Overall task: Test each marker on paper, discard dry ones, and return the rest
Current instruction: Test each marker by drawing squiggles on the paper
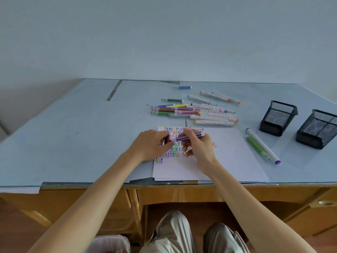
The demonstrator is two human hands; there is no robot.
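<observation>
A purple striped marker (pixel 188 137) lies level above the white paper (pixel 228 154), which bears several rows of coloured squiggles. My right hand (pixel 199 147) grips the marker's barrel. My left hand (pixel 152 145) pinches its left end, where the cap sits. A pile of thin striped markers (pixel 167 110) and thick white markers (pixel 213 114) lies behind the paper. A green marker (pixel 255 145) and a purple-capped white marker (pixel 264 147) lie to the right of the paper.
Two black mesh holders (pixel 278 117) (pixel 317 128) stand at the right of the blue-covered desk (pixel 73 134). A lone blue marker (pixel 182 87) and a green one (pixel 172 100) lie farther back. A white-lined bin (pixel 109 243) sits under the desk by my knees.
</observation>
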